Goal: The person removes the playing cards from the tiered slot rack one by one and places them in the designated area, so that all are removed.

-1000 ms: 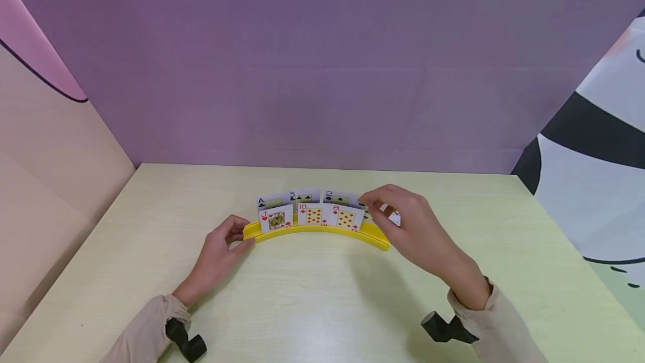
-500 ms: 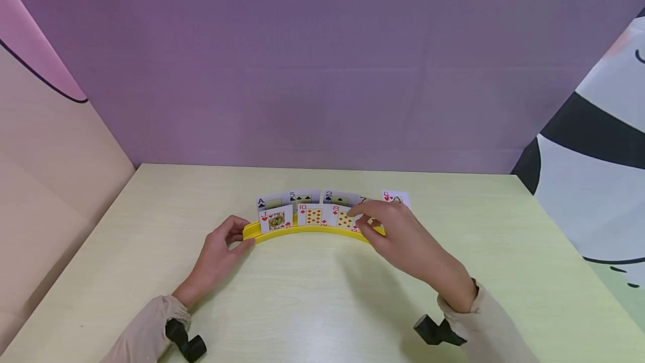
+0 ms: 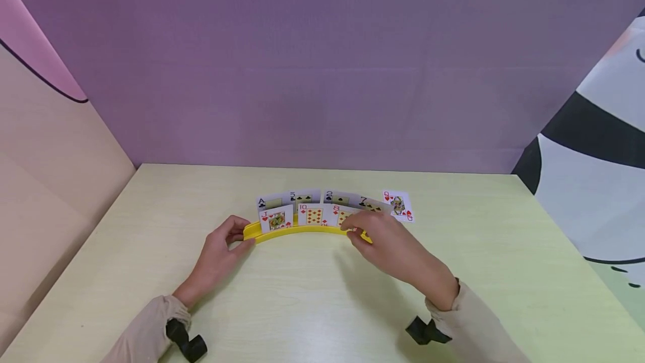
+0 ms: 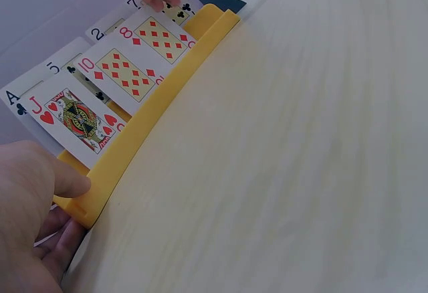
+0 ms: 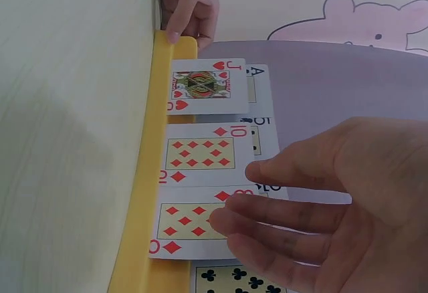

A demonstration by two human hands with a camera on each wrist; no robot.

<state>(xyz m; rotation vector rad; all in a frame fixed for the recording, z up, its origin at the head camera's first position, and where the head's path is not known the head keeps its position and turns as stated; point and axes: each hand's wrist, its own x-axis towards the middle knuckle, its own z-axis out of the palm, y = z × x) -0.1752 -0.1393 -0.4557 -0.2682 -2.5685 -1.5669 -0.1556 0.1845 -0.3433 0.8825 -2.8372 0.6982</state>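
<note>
My left hand (image 3: 221, 251) grips the left end of a curved yellow card holder (image 3: 302, 229), thumb in front and fingers tucked behind in the left wrist view. In the front row stand the jack of hearts (image 5: 204, 87), ten of diamonds (image 5: 207, 152) and eight of diamonds (image 5: 190, 219). Behind them is a row of black-suited cards, among them an ace (image 3: 267, 201) and a seven (image 3: 370, 204). My right hand (image 3: 390, 245) is at the eight of diamonds, thumb and fingers apart over its upper part; whether the fingertips touch it I cannot tell.
Beyond the holder's right end, the queen of hearts (image 3: 398, 206) lies face up on the pale wooden table (image 3: 302, 307). A purple backdrop (image 3: 322, 71) rises behind the table's far edge.
My right hand has moved left and down from the holder's right end to the eight of diamonds, uncovering the queen of hearts and the seven. My left hand stays put.
</note>
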